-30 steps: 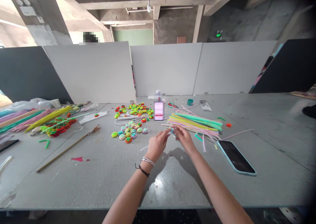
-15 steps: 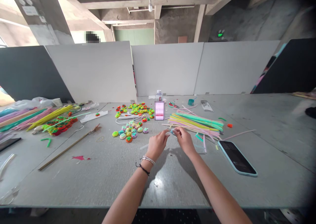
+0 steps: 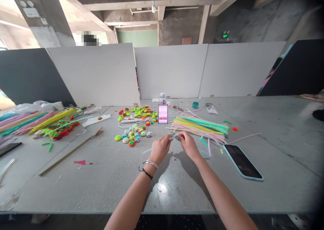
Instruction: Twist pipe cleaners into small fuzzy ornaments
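Note:
My left hand [image 3: 161, 147] and my right hand [image 3: 188, 145] meet above the middle of the table, fingers pinched. Between the fingertips is a small light-blue piece of pipe cleaner [image 3: 175, 135]; its exact shape is too small to make out. Just beyond my right hand lies a bundle of pastel pipe cleaners [image 3: 202, 126] in green, yellow and pink. To the left of my left hand sits a group of small pastel pipe-cleaner buttons [image 3: 133, 134], with leaf-like tops in several colours.
A propped phone [image 3: 163, 114] stands before a bottle [image 3: 162, 97]. Another phone [image 3: 243, 162] lies at right. Yellow-green pieces [image 3: 144, 111], a white cable [image 3: 131, 122], a wooden stick [image 3: 71, 152], pliers [image 3: 178, 107] and a teal tub [image 3: 195, 105] are about. White panels [image 3: 172, 71] close the back.
Hardly anything differs. Both hands stay in place with fingers pinched on the blue piece, which has turned slightly. The view has shifted a little.

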`<state>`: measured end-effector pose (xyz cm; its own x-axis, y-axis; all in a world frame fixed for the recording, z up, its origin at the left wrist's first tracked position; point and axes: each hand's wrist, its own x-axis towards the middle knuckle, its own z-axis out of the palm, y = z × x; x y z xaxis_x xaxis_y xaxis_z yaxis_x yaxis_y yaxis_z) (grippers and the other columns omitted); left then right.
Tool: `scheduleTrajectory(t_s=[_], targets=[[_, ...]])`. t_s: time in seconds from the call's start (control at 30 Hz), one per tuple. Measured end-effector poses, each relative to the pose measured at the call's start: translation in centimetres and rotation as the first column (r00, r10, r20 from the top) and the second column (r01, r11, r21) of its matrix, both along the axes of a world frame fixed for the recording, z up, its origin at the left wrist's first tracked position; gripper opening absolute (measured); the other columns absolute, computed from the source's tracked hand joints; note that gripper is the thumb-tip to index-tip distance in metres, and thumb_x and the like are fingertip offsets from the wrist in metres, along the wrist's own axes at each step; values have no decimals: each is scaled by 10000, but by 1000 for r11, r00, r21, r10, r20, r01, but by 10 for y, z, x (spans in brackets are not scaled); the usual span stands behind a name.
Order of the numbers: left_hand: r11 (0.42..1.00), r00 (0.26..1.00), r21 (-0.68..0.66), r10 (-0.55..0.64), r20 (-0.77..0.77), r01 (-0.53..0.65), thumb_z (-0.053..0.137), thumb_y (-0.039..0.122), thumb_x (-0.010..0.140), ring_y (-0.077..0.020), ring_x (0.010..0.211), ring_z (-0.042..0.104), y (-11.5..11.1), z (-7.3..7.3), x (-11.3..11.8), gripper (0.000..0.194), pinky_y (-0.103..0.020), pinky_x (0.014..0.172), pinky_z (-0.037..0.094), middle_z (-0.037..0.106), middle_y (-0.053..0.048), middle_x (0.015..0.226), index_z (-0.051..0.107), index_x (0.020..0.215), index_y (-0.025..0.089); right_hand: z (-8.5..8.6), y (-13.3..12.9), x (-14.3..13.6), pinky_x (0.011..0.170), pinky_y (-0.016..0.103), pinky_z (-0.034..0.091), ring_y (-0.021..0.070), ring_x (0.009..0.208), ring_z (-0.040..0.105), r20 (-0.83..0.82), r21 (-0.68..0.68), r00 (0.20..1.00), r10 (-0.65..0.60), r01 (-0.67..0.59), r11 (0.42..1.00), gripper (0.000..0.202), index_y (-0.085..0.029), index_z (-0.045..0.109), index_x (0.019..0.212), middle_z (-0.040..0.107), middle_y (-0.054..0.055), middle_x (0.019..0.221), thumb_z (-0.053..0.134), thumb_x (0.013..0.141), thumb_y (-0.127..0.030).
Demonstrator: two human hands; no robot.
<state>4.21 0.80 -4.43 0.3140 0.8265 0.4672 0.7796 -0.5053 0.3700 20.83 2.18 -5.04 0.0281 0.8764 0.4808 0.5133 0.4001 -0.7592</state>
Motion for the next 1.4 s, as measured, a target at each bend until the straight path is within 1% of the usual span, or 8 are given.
scheduleTrajectory(t_s=[0.13,0.23,0.3,0.4,0.53,0.93,1.17,1.4], targets=[[1000,1000,11,3,-3,-3,342,355,948,-158,833,645,1,1,0,316,-218,626,368,687,-48,1017,557,1162,267,2,0,0,617,290,416,173,635,561,-91,-30,992,87,-90,995,324,-198,579,926,630,36,754,495,846,-501],[1000,1000,18,16,-8,-15,348,355,946,-153,829,646,1,2,0,316,-216,620,372,686,-40,1026,555,1171,272,5,-1,0,508,252,394,156,606,547,-210,-86,964,166,-187,979,404,-200,568,1039,595,14,733,552,801,-527],[1000,1000,27,14,-12,-14,353,350,945,-150,819,647,1,2,0,312,-216,612,372,685,-32,1035,550,1177,280,7,-2,-1,457,230,373,147,595,534,-294,-113,934,203,-245,963,443,-199,569,1062,563,0,705,588,768,-531],[999,1000,42,9,-26,-8,346,352,947,-150,801,648,0,2,-1,314,-219,596,369,686,-24,1025,547,1178,284,11,-5,-1,450,213,370,126,578,502,-379,-127,898,222,-288,949,422,-190,593,1023,541,-10,685,628,741,-502],[998,999,59,8,-46,-6,331,362,950,-155,794,649,-1,4,-2,324,-225,586,370,687,-30,1003,555,1170,281,13,-5,0,467,210,387,106,559,471,-404,-136,895,190,-265,955,367,-171,628,921,551,-1,693,661,713,-472],[997,998,73,12,-64,-7,320,369,951,-152,750,638,0,2,-1,337,-225,568,369,687,-34,952,572,1160,287,7,-1,2,460,243,409,127,505,491,-287,-140,954,81,-125,982,467,-139,650,819,615,40,654,657,659,-578],[997,998,71,8,-64,-3,325,360,951,-153,767,642,0,1,-1,334,-226,578,371,688,-32,964,569,1166,286,6,-1,1,464,245,403,130,484,488,-235,-123,971,50,-81,989,478,-147,644,801,615,37,628,626,677,-609],[997,999,79,5,-50,-1,309,375,954,-157,791,649,0,0,0,340,-231,599,387,687,-24,987,561,1168,295,3,0,2,480,247,381,125,467,473,-197,-104,980,30,-51,993,422,-157,640,789,582,11,577,610,718,-573]])
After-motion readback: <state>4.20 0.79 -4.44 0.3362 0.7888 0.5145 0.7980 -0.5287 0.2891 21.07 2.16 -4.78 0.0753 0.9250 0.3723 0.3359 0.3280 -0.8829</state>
